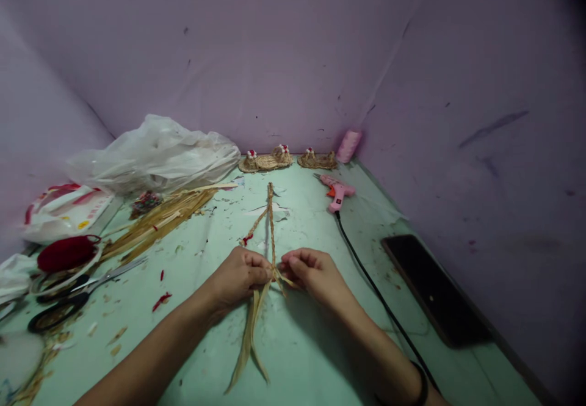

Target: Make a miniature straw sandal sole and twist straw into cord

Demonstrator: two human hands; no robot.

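Observation:
A thin braid (272,226) of dried plant strips runs from the far middle of the table toward me, its far end at a small peg-like spot. My left hand (242,275) pinches the braid's near end, where loose strips (251,339) fan out and hang toward me. My right hand (315,271) is closed by the same point, its fingers on a short strip (288,282) that sticks out to the right. A second braided length (256,223) branches off to the left and ends in a red tie (247,239).
At the left lie dried strips (171,223), scissors (86,293), a red yarn ball (66,253) and a plastic bag (160,152). Woven slippers (270,162) and a pink thread spool (349,146) stand by the wall. A pink glue gun (337,192) and a phone (434,290) lie right.

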